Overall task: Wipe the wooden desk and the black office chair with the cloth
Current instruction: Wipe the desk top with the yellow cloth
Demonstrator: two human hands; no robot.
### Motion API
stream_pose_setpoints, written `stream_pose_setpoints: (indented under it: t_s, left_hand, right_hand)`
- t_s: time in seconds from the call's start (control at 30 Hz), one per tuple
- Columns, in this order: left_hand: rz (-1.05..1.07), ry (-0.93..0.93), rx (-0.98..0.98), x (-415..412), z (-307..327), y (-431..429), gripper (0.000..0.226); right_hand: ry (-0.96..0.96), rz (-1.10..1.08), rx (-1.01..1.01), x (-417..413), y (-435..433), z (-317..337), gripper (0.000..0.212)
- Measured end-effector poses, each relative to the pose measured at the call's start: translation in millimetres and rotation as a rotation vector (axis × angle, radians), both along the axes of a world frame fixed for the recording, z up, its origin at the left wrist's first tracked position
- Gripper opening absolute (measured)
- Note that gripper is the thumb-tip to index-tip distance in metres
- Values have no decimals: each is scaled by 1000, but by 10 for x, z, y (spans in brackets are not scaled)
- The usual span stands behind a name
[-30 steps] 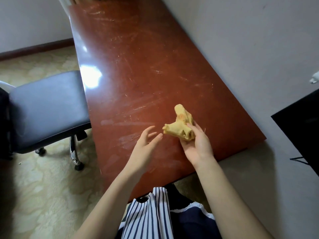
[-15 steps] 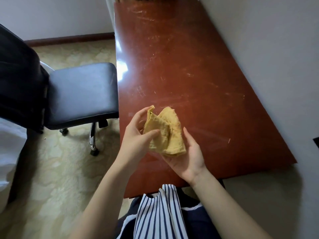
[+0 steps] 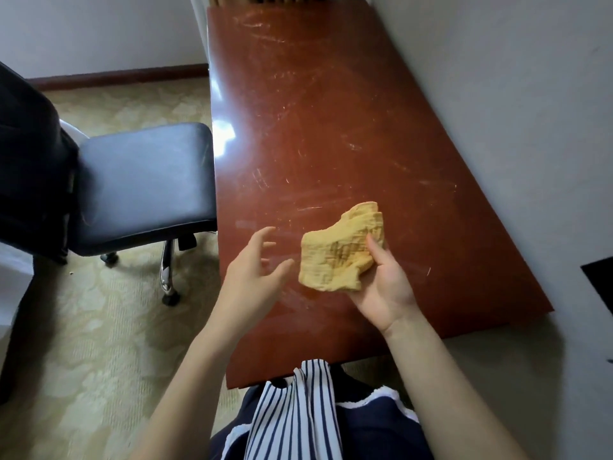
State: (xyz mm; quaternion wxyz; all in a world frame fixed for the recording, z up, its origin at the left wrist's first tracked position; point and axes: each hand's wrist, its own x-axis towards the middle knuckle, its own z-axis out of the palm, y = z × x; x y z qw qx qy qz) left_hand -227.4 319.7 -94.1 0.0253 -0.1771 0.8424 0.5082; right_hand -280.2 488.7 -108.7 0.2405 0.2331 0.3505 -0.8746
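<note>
Over the wooden desk (image 3: 331,127), right hand (image 3: 384,287) holds cloth (image 3: 338,250); left hand (image 3: 252,270) loose.

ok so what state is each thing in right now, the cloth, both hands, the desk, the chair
yellow woven cloth: folded, dark smudge on its face, held above the desk
right hand: palm up, thumb pinching the cloth
left hand: open, fingers spread, beside the cloth, not touching it
reddish-brown wooden desk: glossy, streaked with scratches and smears
black padded office chair: upright on its casters, seat beside the desk's left edge
</note>
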Motion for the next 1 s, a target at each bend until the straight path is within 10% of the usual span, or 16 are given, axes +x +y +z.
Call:
stream_pose_setpoints:
  t_s: [0.2, 0.37, 1.0]
  left_hand:
    - [-144, -47, 27, -77, -90, 243, 35]
    - [-243, -78, 51, -130, -179, 453, 31]
    - [-379, -194, 31, 0, -579, 820, 22]
  right_hand:
    - [406, -296, 818, -202, 855, 29, 35]
    - [769, 24, 1884, -180, 1394, -499, 48]
    - [676, 670, 2012, 1, 1537, -1330, 87]
